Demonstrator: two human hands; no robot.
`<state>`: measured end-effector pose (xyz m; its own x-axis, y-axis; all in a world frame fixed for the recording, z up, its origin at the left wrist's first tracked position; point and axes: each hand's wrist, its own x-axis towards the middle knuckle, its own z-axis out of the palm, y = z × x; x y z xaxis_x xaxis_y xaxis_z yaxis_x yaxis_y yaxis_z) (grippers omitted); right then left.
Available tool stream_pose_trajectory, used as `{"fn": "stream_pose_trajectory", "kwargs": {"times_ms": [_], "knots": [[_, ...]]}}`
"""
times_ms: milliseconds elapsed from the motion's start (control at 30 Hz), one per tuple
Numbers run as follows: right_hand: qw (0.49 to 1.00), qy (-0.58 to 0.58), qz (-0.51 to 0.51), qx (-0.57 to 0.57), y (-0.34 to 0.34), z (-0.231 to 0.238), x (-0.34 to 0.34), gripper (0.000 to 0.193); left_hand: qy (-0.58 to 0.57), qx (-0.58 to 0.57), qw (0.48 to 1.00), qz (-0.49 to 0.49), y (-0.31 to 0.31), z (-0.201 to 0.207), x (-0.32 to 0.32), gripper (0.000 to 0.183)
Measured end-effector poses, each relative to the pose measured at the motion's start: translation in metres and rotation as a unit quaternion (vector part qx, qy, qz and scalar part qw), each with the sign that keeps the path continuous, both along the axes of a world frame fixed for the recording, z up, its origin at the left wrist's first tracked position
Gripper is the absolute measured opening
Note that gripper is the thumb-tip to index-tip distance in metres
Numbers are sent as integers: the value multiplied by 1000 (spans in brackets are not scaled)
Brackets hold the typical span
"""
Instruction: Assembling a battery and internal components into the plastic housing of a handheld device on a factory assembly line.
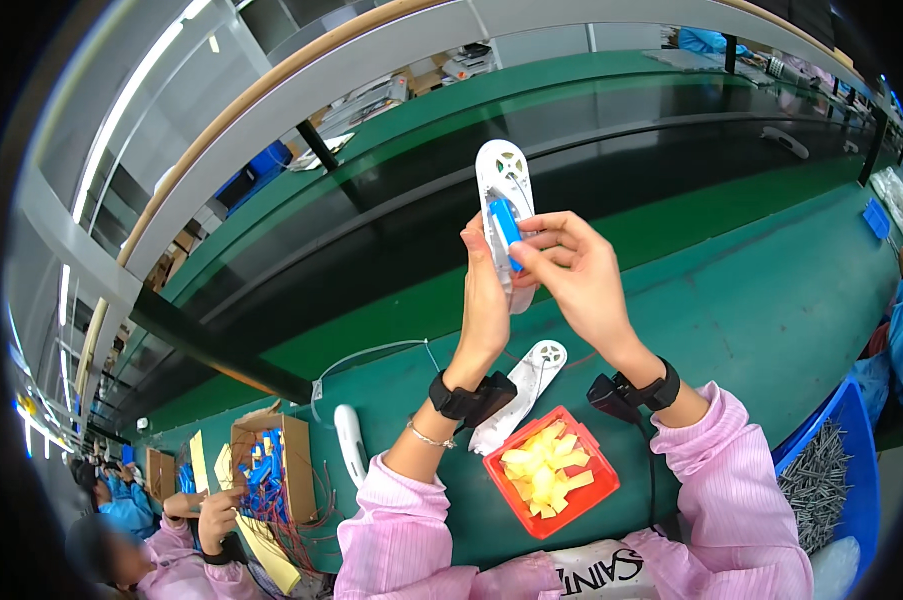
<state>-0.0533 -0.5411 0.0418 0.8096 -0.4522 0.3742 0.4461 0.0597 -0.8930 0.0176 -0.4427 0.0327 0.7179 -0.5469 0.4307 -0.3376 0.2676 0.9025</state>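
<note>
Above the green bench, my left hand (484, 305) is closed around the side of a long white plastic housing half (502, 160). Its rounded top has a round vented grille and a thin wire. A blue wrapped battery pack (508, 228) lies slanted in the housing's hollow, pinched by the fingertips of my right hand (584, 285). Below my hands, a similar white housing half (537, 380) rests on the bench. Beside it sits a red plastic tray (569, 520) holding yellow paper-like pieces (547, 465). Both my wrists wear black bands with small devices.
Left on the bench are a closed-looking white housing (350, 445) and a cardboard box (297, 455) of blue battery packs with red wires. A co-worker's hands (217, 515) are beside it. A blue bin (862, 480) of screws stands right; a dark conveyor belt (392, 215) runs behind.
</note>
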Motion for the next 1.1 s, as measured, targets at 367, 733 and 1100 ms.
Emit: {"fn": "stream_pose_trajectory", "kwargs": {"times_ms": [367, 733, 1100], "knots": [[998, -17, -57, -30, 10, 0, -6, 27, -12, 3, 999, 33, 0, 5, -26, 74], [923, -23, -159, -349, 6, 11, -23, 32, -88, 48, 994, 41, 13, 9, -23, 57], [985, -118, 103, 78, 5, 21, -25, 43, -247, 35, 963, 105, 27, 23, -49, 24]]}}
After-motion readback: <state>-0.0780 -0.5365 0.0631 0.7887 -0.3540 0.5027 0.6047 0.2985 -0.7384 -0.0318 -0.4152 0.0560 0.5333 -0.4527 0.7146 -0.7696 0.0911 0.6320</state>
